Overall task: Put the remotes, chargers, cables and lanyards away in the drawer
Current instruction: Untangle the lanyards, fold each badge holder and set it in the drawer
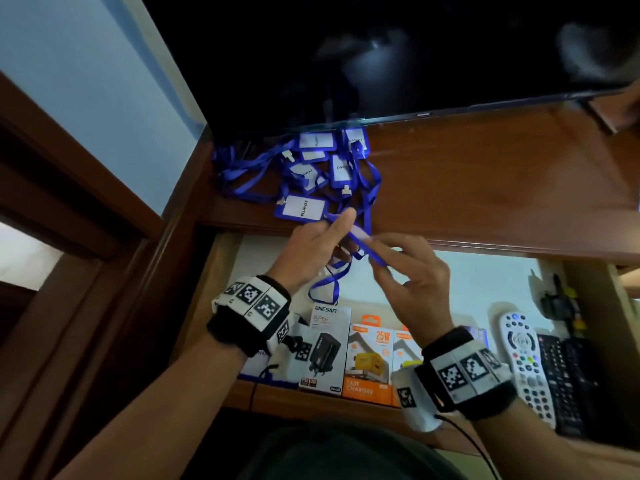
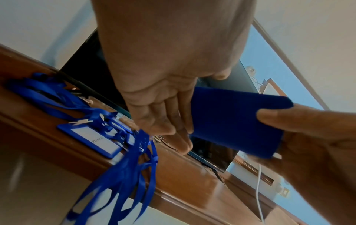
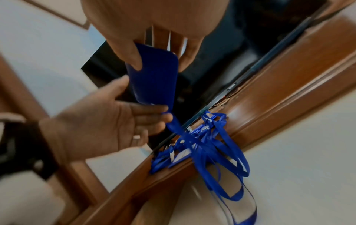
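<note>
Setting: brown wooden bench under a dark television screen, with the light-lined open drawer pulled out below. Right hand: thumb and fingers pinch one end of a blue plastic badge holder, held above the drawer. Left hand: fingers mostly extended, touching the holder's other end, where its blue ribbon strap hangs. Step, as judged: lanyards under way. Next move calls for freeing this strap from the tangled pile of blue lanyards on the bench, then lowering it beside the boxed chargers and white remote.
</note>
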### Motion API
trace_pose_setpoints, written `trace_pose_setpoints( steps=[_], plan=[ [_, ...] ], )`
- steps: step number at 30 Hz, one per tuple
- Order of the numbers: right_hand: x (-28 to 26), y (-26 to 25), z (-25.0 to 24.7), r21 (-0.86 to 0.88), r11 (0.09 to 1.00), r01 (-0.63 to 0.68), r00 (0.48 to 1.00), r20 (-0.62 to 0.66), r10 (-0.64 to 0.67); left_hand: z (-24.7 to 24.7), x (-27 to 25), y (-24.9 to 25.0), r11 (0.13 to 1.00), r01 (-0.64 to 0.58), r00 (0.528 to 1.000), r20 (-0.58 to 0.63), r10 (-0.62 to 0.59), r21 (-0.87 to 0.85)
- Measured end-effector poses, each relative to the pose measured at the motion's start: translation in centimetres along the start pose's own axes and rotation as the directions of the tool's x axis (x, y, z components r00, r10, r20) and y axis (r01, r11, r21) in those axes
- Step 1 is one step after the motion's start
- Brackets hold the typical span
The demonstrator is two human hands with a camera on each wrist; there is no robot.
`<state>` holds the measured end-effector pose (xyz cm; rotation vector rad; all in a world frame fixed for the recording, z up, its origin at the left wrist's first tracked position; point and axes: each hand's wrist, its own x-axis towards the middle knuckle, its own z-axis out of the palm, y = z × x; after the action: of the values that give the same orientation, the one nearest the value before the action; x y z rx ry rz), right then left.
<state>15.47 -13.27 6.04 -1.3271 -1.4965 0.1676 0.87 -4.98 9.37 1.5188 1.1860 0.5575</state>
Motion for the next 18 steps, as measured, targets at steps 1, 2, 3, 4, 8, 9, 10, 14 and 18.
trace_pose_setpoints(
  steps=[1,2,3,4,8,9,10,14,18],
  plan=[
    [-0.2,0.2,0.1,-0.022,0.999,0.050,0.998,0.032,-0.049,0.3,-0.1,0.2,0.999,0.004,1.000,-0.025,-0.005,-0.042],
    [-0.3,0.4,0.3,-0.040,0.995,0.089,0.994,0.064,-0.087,0.4,-0.1,0.2,0.998,0.003,0.997,-0.071,-0.008,-0.063],
    [-0.4,0.5,0.4,-0.049,0.992,0.114,0.989,0.100,-0.109,0.5,0.0,0.1,0.998,0.001,0.992,-0.125,-0.008,-0.057],
    [-0.6,0.6,0.5,-0.042,0.991,0.127,0.983,0.138,-0.121,0.6,0.1,-0.1,0.999,0.004,0.984,-0.180,-0.010,-0.034],
    [-0.7,0.9,0.6,0.085,0.995,0.048,0.966,0.249,-0.067,0.4,-0.3,0.2,0.998,-0.004,0.966,-0.258,0.019,0.057],
    [-0.5,0.9,0.6,0.099,0.995,0.008,0.969,0.243,-0.032,0.2,-0.4,0.3,0.994,-0.013,0.967,-0.251,0.039,0.105],
    [-0.4,0.9,0.5,0.098,0.995,-0.034,0.974,0.227,0.011,-0.1,-0.6,0.4,0.989,-0.031,0.971,-0.230,0.064,0.147],
    [1.0,0.8,0.4,0.125,0.969,-0.212,0.962,0.204,0.184,-1.3,-1.4,0.7,0.921,-0.128,0.991,0.012,0.133,0.368],
    [2.9,0.0,0.2,0.261,0.904,-0.338,0.899,0.374,0.228,-2.8,-1.6,1.3,0.879,-0.290,0.929,0.333,0.163,0.378]
  ],
)
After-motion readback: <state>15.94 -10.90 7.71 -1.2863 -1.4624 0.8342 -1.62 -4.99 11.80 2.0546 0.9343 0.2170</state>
